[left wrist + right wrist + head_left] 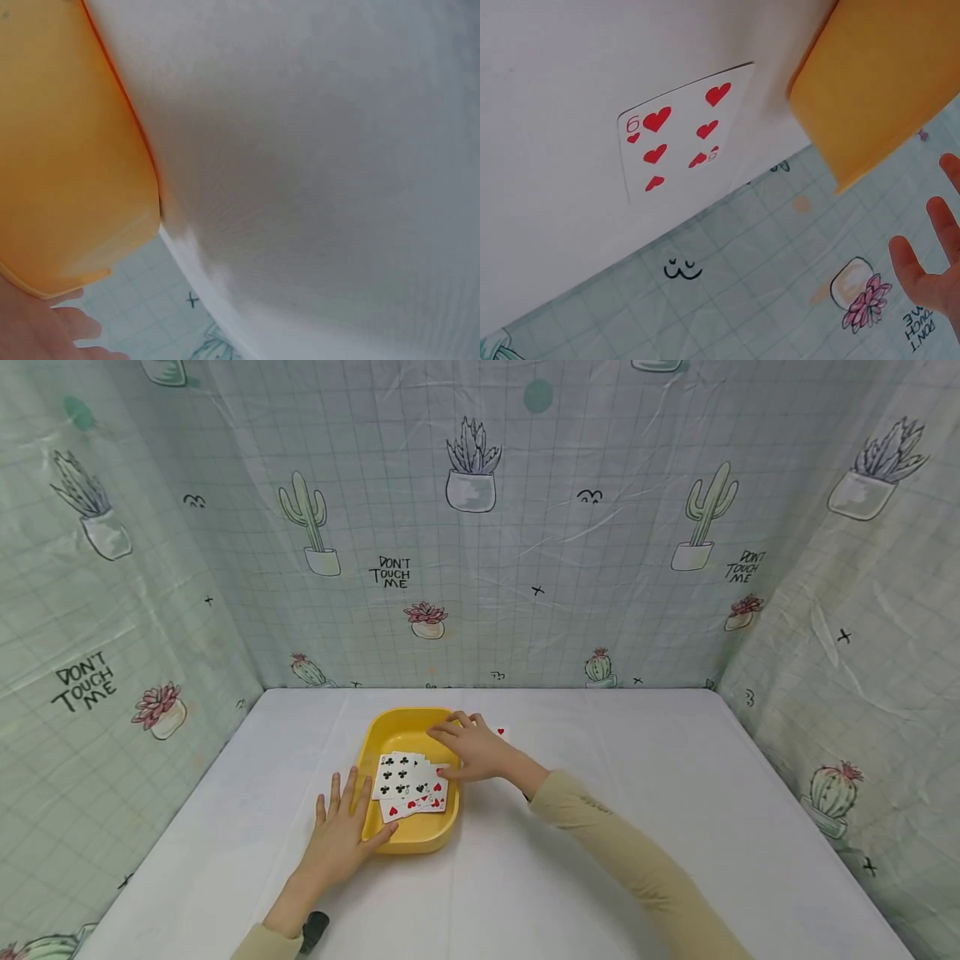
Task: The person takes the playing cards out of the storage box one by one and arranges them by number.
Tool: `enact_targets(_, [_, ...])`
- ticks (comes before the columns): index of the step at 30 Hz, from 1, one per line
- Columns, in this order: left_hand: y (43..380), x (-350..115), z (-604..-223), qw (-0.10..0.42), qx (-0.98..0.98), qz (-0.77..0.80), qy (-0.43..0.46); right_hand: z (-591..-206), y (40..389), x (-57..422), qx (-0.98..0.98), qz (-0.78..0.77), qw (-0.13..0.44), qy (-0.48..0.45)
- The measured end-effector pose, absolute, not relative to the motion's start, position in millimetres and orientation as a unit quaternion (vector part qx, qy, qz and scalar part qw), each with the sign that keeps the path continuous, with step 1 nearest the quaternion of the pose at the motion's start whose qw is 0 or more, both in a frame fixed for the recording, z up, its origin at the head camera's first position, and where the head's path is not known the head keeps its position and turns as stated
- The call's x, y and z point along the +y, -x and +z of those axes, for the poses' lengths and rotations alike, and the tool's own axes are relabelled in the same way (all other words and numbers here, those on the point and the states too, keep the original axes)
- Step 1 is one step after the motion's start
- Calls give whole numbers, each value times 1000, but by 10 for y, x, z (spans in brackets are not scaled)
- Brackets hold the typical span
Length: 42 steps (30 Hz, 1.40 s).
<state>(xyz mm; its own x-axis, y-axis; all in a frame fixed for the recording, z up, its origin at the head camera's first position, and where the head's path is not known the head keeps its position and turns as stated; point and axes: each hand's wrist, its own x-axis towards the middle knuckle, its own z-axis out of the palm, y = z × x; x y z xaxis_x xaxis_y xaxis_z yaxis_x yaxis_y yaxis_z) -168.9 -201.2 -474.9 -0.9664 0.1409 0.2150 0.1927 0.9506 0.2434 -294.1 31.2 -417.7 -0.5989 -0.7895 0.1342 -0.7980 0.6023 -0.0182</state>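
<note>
A yellow tray (pixel 416 836) holds a pile of overlapping playing cards (pixel 405 777), face up, clubs and hearts showing. At the tray's left side is my left hand (pixel 333 842), fingers spread, with fingertips and thumb reaching over the rim. My right hand (pixel 480 752) reaches over the right rim with its fingers apart, the thumb tip overlapping the edge of the cards in the head view. In the right wrist view its fingers (pixel 910 270) look extended with nothing between them. A six of hearts (pixel 679 139) lies face up on the table, right of the tray and mostly hidden by my right hand in the head view.
The tray stands on a white table (pixel 600 752). Behind and on both sides hangs a cloth (pixel 525 543) printed with cacti and potted plants. A dark band (pixel 315 931) sits at my left wrist.
</note>
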Motion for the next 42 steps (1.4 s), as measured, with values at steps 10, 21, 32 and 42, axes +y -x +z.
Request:
enact_targets(10, [1688, -2017, -4727, 98, -983, -129, 89, -4248, 2827, 72, -882, -6, 45, -468])
enact_targets(21, [1678, -2020, -4723, 102, -983, -127, 90, -4354, 2729, -93, -873, -50, 39, -484])
enact_targets(32, [1690, -2022, -4718, 102, -982, -130, 91, -4434, 2757, -225, -880, -83, 25, -468])
enact_targets(42, [1697, -2019, -4725, 103, -982, -132, 92, -4513, 2827, -346, -899, -79, -19, -430])
